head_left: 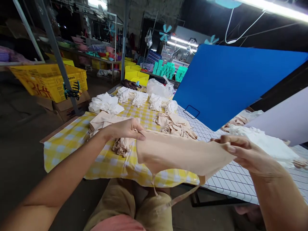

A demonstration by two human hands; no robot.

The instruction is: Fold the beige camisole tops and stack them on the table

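A beige bra (173, 152) is stretched sideways in front of me, upside down, its thin straps hanging towards my lap. My left hand (131, 128) pinches one end of its upper edge between thumb and fingers. At the opposite end, my right hand (237, 149) grips the fabric with curled fingers. Behind the held piece, a folded beige stack (106, 120) lies on the yellow checked cloth (69, 144), with a gathered beige bundle (122, 146) by it. A loose beige pile (176, 123) lies further right.
Several white garment bundles (138, 98) line the back of the table beside a clear plastic bag (158, 88). A large blue panel (235, 80) leans at the right above a white garment stack (262, 144). A grey post (57, 54) and yellow crate (48, 80) stand left.
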